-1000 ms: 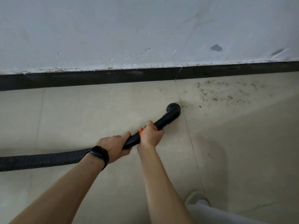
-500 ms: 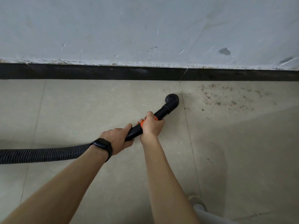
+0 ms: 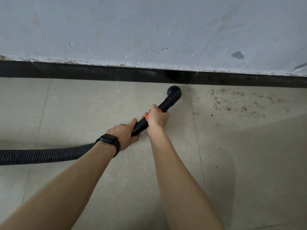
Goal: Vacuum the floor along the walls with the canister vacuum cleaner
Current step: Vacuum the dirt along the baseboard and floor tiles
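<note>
We count two hands, one hose, one wand and one nozzle. Our left hand, with one black watch on its wrist, has its grip curled round the rear of the black wand. There the ribbed hose joins and trails off to the floor's left edge. Our right hand has its grip wrapped round the wand further forward, over an orange ring.

The round nozzle sits on the tiled floor at its far edge, just beside the black baseboard under the grey wall, and just left of a tile joint. One patch of brown dirt lies right of that joint, near the baseboard; only the joint lies between it and the nozzle.

Compared with half a second ago, the nozzle is closer to the baseboard, and both grips are unchanged.
</note>
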The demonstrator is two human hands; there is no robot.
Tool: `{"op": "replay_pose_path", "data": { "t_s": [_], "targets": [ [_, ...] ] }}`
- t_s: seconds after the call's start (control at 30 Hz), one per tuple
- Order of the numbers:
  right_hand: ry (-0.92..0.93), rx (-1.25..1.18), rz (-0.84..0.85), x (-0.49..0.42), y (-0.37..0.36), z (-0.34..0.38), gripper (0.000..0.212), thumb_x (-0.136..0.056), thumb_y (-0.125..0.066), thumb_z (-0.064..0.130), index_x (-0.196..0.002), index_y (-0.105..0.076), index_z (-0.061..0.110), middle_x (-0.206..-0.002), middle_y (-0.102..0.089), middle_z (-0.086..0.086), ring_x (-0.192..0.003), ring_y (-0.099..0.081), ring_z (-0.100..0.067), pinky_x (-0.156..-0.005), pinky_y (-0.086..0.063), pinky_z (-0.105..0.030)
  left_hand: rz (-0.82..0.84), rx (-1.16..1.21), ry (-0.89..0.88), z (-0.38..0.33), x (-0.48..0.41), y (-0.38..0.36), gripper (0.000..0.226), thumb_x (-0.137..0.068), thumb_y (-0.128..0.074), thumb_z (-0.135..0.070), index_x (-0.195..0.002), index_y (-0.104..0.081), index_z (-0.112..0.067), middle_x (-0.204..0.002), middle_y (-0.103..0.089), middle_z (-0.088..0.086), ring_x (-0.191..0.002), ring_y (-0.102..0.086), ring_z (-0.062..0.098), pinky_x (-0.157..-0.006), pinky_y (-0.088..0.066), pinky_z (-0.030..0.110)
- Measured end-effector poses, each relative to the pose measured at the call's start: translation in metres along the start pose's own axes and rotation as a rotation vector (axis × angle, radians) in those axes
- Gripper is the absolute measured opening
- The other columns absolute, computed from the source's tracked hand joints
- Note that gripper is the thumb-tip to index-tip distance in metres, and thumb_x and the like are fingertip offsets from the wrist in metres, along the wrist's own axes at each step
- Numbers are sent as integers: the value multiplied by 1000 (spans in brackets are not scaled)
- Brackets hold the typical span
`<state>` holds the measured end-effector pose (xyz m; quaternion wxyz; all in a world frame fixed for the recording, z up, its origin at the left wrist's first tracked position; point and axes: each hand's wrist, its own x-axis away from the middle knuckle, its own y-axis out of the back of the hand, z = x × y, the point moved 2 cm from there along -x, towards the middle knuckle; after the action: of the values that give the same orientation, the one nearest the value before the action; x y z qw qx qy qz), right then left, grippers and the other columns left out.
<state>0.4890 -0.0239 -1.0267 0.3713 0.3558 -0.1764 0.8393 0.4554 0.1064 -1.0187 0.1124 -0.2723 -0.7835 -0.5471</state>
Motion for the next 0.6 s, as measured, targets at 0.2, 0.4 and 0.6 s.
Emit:
{"op": "replay_pose_path", "data": {
  "t_s": [0.2, 0.4, 0.6],
  "targets": [
    [0, 27, -6, -13, -3, 10, 31, -91, -56, 8, -121, -54, 2, -79, -55, -10, -34, -46, -13, -45, -48, -26, -8, 37, -8, -5, -14, -1, 28, -92, -52, -44, -91, -28, -30, -69, -53, -1, -56, -51, 19, -47, -31, 29],
    [-12, 48, 26, -22, -7, 21, 26, -91, -56, 7, -117, -57, 4, -77, -54, -7, -36, -46, -13, -46, -49, -27, -27, 94, -7, -11, -22, -1, 28, -92, -53, -41, -93, -30, -26, -69, -53, 2, -57, -51, 21, -48, -31, 30],
    [-20, 68, 40, -12, -24, 7, 32, -91, -56, 8, -123, -54, 2, -83, -56, -10, -34, -48, -13, -45, -49, -27, -28, 120, 18, 8, -12, 7, 25, -92, -54, -38, -95, -33, -25, -71, -55, 2, -59, -54, 24, -49, -34, 31]
  ]
}}
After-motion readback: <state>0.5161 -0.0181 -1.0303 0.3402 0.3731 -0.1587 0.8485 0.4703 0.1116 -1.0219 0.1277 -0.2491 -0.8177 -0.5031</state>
